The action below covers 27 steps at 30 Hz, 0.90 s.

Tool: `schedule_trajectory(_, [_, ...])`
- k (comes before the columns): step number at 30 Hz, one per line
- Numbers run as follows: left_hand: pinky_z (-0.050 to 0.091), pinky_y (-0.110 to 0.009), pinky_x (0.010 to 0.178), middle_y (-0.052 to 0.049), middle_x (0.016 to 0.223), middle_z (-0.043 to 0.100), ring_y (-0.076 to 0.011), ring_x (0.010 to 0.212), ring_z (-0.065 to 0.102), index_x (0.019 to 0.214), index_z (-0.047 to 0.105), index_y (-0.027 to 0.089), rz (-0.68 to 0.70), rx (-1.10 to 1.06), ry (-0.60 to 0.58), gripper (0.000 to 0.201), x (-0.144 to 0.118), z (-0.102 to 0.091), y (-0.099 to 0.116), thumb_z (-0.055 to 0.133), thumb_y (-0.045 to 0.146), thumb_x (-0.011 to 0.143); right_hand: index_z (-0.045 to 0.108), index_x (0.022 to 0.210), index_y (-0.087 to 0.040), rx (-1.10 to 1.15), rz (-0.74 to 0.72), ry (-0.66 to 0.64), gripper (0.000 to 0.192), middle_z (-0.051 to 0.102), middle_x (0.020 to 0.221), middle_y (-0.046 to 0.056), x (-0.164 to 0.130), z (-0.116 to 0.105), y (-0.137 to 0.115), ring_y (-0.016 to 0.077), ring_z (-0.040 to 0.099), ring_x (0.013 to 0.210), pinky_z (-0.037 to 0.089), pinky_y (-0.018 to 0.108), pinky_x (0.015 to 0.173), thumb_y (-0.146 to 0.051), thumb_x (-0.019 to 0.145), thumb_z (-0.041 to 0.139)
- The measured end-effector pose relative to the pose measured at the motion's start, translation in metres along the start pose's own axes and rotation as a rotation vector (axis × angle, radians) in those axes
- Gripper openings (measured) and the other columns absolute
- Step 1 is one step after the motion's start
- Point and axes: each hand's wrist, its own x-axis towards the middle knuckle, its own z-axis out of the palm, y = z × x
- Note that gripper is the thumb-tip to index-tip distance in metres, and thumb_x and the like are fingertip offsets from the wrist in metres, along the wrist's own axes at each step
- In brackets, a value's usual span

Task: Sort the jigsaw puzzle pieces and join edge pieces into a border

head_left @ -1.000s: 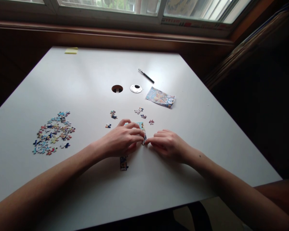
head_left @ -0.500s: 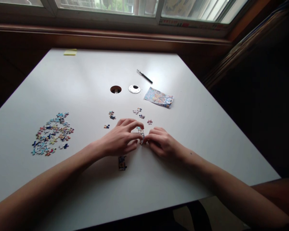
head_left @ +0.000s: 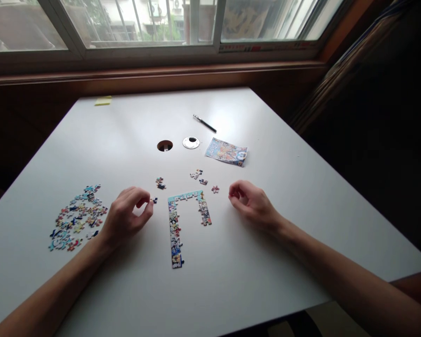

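Note:
A partly joined jigsaw border (head_left: 174, 229) lies flat between my hands, with a long left side, a top row and a shorter right side. To its left, my left hand (head_left: 128, 210) has thumb and forefinger closed at the edge of a small dark blue and white puzzle piece (head_left: 155, 200), which the fingertips partly cover. My right hand (head_left: 250, 201) rests to the right of the border, its fingers curled and thumb tip pressed in. Whatever is between those fingers, if anything, is hidden. A pinkish loose piece (head_left: 215, 189) lies just left of it.
Many loose puzzle pieces (head_left: 79, 213) are spread beyond my left forearm. Small groups of pieces (head_left: 160, 183) (head_left: 197, 174) lie above the border. Farther back are a picture sheet (head_left: 226, 151), a pen (head_left: 205, 123), a round cover (head_left: 191, 142), a table hole (head_left: 164, 146) and yellow paper (head_left: 103, 100).
Both hands have moved apart from the jigsaw border, left hand leftward to the blue and white piece, right hand rightward. The border is now uncovered. The camera view has tilted up.

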Motion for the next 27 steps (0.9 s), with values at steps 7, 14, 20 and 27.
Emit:
schedule_trajectory(7, [0.039,-0.028,0.068,0.003,0.068,0.042,-0.0132,0.064,0.042,0.077,0.046,0.02,0.015,-0.017,-0.092,0.016,0.0029,0.0018,0.0002,0.056,0.01,0.086,0.057,0.084,-0.021,0.043,0.113,-0.047,0.005,0.054,0.072,-0.001,0.0,-0.0008,-0.0017,0.0131,0.049,0.064,0.04,0.028,0.064,-0.016,0.082,0.057])
schedule_trajectory(14, [0.039,-0.028,0.068,0.003,0.068,0.042,-0.0133,0.063,0.042,0.077,0.046,0.02,0.027,-0.004,-0.086,0.016,0.0004,0.0009,-0.0002,0.056,0.011,0.086,0.057,0.083,-0.021,0.049,0.127,-0.041,0.004,0.052,0.069,-0.002,-0.0003,-0.0009,-0.0022,0.0124,0.047,0.062,0.04,0.027,0.062,-0.017,0.082,0.057])
schedule_trajectory(20, [0.039,-0.027,0.068,0.003,0.068,0.043,-0.0137,0.064,0.043,0.077,0.045,0.02,0.048,0.0,-0.109,0.016,0.0022,0.0015,-0.0004,0.056,0.012,0.085,0.059,0.085,-0.02,0.034,0.119,-0.05,0.003,0.053,0.07,-0.001,-0.0008,0.0007,-0.001,0.0133,0.049,0.064,0.041,0.028,0.064,-0.019,0.083,0.057])
schedule_trajectory(27, [0.042,-0.029,0.072,0.003,0.069,0.046,-0.0141,0.065,0.045,0.079,0.044,0.021,0.089,-0.003,-0.139,0.015,0.0032,0.0037,-0.0006,0.054,0.012,0.085,0.061,0.087,-0.021,-0.069,0.042,-0.031,0.004,0.057,0.072,0.0,0.0025,0.0069,-0.0044,0.0144,0.051,0.065,0.042,0.03,0.067,-0.019,0.085,0.057])
